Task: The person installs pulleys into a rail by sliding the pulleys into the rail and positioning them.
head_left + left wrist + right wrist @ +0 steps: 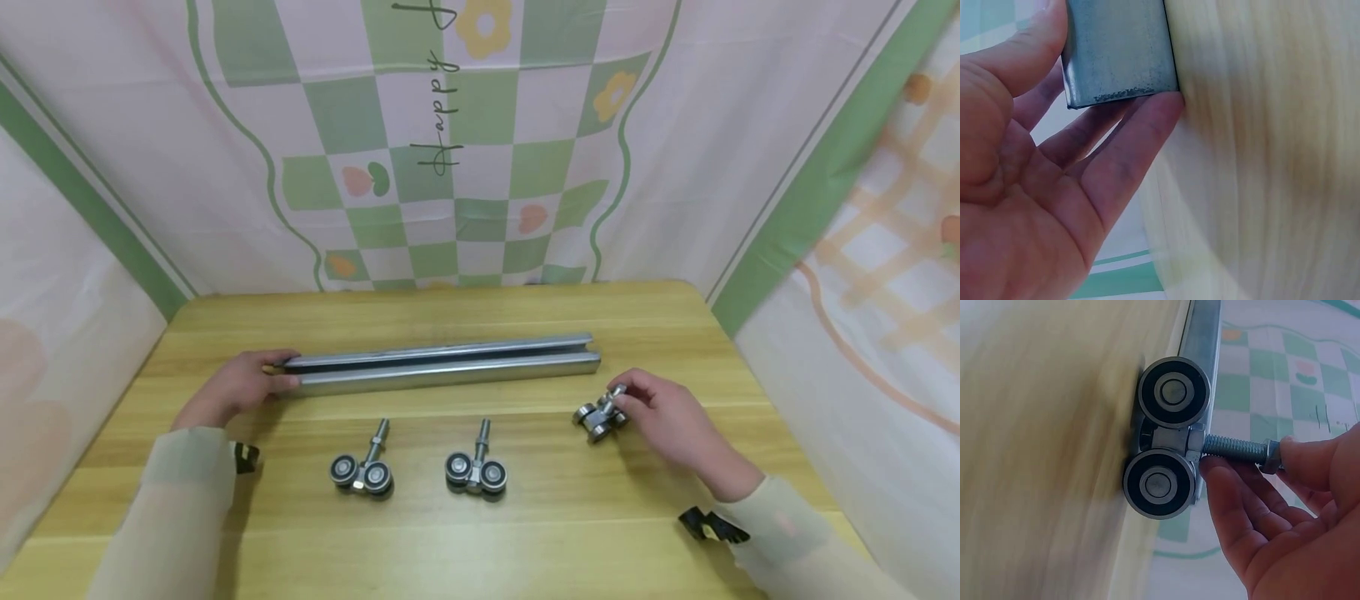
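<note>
A straight silver metal track [450,374] lies across the table, its long slot facing up. At its left end my left hand [238,388] holds it between thumb and fingers; the left wrist view shows the fingertips against the end of the track [1119,53]. My right hand [663,417] pinches the threaded bolt of a four-wheeled roller trolley [597,421], just off the track's right end. In the right wrist view the bolt [1235,447] points sideways into the fingers, and two dark-faced wheels [1174,392] show.
Two more roller trolleys, one at left [362,475] and one at centre [476,472], rest on the wooden table [420,550] in front of the track, bolts pointing away from me. A patterned cloth [480,117] hangs behind the table's far edge and along both sides.
</note>
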{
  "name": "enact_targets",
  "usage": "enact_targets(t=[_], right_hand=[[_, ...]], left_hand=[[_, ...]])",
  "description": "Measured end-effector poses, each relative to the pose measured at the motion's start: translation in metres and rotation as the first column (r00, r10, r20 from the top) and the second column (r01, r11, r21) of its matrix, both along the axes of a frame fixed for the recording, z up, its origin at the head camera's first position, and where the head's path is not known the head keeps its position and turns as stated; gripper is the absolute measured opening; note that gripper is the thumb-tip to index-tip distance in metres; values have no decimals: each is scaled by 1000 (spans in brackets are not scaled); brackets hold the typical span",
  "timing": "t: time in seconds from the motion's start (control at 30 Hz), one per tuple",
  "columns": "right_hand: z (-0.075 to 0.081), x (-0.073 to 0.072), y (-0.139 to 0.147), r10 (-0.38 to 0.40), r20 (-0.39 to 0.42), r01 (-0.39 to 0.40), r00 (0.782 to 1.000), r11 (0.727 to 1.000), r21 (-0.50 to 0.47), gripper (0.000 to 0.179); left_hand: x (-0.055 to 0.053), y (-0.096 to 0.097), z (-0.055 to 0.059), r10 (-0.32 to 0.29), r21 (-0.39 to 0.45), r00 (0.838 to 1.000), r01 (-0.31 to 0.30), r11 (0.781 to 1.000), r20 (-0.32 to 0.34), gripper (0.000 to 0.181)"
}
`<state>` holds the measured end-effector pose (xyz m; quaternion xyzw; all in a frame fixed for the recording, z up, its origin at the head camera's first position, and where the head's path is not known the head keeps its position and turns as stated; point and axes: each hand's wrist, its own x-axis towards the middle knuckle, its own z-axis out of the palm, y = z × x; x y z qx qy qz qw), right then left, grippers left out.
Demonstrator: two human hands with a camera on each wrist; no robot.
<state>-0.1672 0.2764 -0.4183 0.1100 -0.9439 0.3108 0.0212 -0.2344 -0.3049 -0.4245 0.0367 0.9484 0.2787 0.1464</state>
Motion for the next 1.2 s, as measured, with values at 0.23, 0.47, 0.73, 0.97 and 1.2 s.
enact_targets(t=[0.23,0.47,0.73,0.97,1.2], right_hand=[[4,-6,10,-32,6,32,999,999,12,14],[4,-11,20,-50,2,50,999,999,21,17],[2,-19,36,-67,-16,67,998,997,24,21],[1,-24,48,-100,-18,101,995,995,26,25],[0,-30,60,-132,-40,134,990,991,30,25]], left_hand=[[0,1,0,4,-6,1000,-4,1000,6,62],[0,1,2,15,5,1000,-15,1000,15,63],[0,1,4,19,11,1000,-19,1000,24,64],[0,2,5,22,27,999,-23,999,34,65],[0,2,4,25,40,999,-26,999,34,63]])
